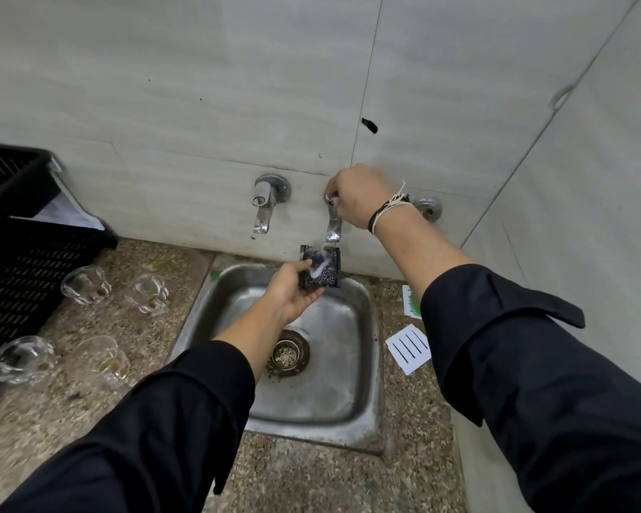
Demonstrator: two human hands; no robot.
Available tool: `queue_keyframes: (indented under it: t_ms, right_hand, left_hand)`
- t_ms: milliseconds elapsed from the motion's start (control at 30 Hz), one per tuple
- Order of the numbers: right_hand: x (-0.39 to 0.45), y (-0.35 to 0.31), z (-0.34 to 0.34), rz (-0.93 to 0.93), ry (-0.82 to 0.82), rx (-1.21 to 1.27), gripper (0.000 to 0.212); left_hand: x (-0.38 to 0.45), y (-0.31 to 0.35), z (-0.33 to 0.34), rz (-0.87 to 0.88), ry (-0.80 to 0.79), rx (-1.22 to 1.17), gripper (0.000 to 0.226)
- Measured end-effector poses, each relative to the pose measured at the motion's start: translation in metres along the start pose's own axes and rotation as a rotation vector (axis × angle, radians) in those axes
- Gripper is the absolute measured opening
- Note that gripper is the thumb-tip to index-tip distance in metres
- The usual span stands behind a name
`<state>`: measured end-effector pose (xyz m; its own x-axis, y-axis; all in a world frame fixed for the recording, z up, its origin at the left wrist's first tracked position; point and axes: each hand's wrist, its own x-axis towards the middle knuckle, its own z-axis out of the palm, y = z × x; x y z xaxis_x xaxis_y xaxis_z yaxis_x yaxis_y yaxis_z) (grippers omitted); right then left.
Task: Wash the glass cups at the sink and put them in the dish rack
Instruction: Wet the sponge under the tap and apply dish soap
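L hand [293, 290] over the sink [359, 364], grip pinching a dark scrub pad [321, 267] flat under the running tap [333, 224]. R hand [356, 196], fingers curled on tap handle. Four glass cups [86, 285] on tabletop [293, 475] L of sink, tipped on sides, mouths toward us, beside black dish rack [19, 253].

Four clear glass cups [86, 289] stand on the counter beside the black dish rack [23, 231].
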<state>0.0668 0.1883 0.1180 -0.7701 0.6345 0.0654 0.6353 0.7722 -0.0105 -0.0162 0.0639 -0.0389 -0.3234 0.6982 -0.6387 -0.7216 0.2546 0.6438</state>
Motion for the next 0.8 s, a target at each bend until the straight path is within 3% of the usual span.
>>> queue_keyframes:
  t_ms: [200, 800]
  right_hand:
    - [-0.005, -0.005, 0.0, 0.045, 0.006, -0.01, 0.024]
    - [-0.007, -0.01, 0.001, 0.079, 0.049, 0.009, 0.028]
  left_hand:
    - [-0.002, 0.001, -0.01, -0.011, 0.029, 0.015, 0.039]
    - [0.0, -0.015, -0.024, -0.025, -0.017, 0.037, 0.015]
